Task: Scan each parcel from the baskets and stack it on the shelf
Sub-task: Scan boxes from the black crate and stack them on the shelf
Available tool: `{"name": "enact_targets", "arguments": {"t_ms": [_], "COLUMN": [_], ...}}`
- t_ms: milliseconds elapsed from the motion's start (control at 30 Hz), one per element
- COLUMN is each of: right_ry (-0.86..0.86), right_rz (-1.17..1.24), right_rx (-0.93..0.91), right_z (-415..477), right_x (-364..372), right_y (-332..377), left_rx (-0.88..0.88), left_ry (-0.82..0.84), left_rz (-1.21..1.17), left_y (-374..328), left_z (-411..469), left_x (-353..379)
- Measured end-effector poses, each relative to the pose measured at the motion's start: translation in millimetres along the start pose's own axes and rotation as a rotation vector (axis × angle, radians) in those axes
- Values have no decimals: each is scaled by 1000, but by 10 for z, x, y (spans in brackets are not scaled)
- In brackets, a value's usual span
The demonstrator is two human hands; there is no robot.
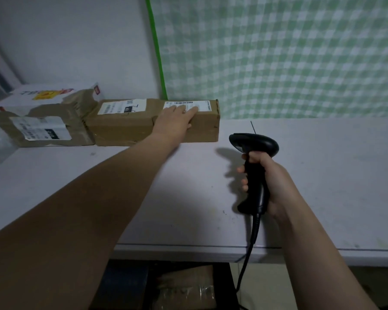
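Left hand: the left hand (175, 121) lies flat on the top of the long brown parcel (206, 128); fingers straight and spread, their tips on the right-hand white label (202, 105); it presses or rests on the box without gripping it
Right hand: the right hand (271, 182) is clenched round the handle of the black scanner (255, 166); the scanner is upright above the shelf, its head turned left towards the parcels
Scanner cable: the cable (249, 253) hangs from the handle's foot, over the shelf's front edge and down
Long brown parcel: at the back of the pale shelf (323, 175), against the wall; a second white label (121, 107) lies on its left half; a seam runs across its middle, and whether it is one box or two I cannot tell
Neighbours: a crumpled brown parcel (49, 128) touches its left end; a white box (31, 97) with yellow and red print sits behind that one
Backdrop: a green-and-white checked cloth (278, 52) hangs on the right
Below the shelf: another brown parcel (188, 285), dim and blurred
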State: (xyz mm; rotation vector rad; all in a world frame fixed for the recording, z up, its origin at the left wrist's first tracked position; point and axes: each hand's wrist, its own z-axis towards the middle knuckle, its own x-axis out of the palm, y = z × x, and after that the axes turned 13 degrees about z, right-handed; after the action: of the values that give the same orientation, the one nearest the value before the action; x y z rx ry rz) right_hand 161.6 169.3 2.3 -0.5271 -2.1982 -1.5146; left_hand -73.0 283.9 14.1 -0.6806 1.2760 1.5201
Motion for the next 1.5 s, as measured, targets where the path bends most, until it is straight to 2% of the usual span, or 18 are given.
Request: {"name": "enact_targets", "arguments": {"t_ms": [167,267,433,600,767,933,1033,1200,1300,1433,1500], "right_ry": [38,84,142,244,404,442,448,437,440,389,353], "right_rz": [-111,-208,-318,-483,-598,-739,-815,-917,-932,-911,-916], "right_rx": [12,52,68,73,137,225,274,373,387,398,395], "right_z": [-62,-197,-579,-1232,-1715,-1956,-2022,-2022,-1981,-1867,-1796], "right_x": [71,138,249,285,237,138,107,62,77,79,83], "right_y": [0,15,-117,-726,-1205,-1671,-1915,-2323,-2406,-2411,-2417], "left_rx": [1,-15,-23,94,69,-42,-35,63,83,168,164], "left_ry": [-14,-43,1,-4,117,192,349,620,780,864,967], "left_rz": [48,-20,-209,-156,-132,-252,-326,-244,-276,-178,-238], "left_y": [31,9,32,120,156,160,10,-285,-366,-364,-287], "left_z": [-95,-429,-1502,-2809,-3762,-4471,-4752,-4960,-4952,-4833,-4734], "left_x": [-75,-231,-445,-388,-208,-58,33,296,438,540,597]}}
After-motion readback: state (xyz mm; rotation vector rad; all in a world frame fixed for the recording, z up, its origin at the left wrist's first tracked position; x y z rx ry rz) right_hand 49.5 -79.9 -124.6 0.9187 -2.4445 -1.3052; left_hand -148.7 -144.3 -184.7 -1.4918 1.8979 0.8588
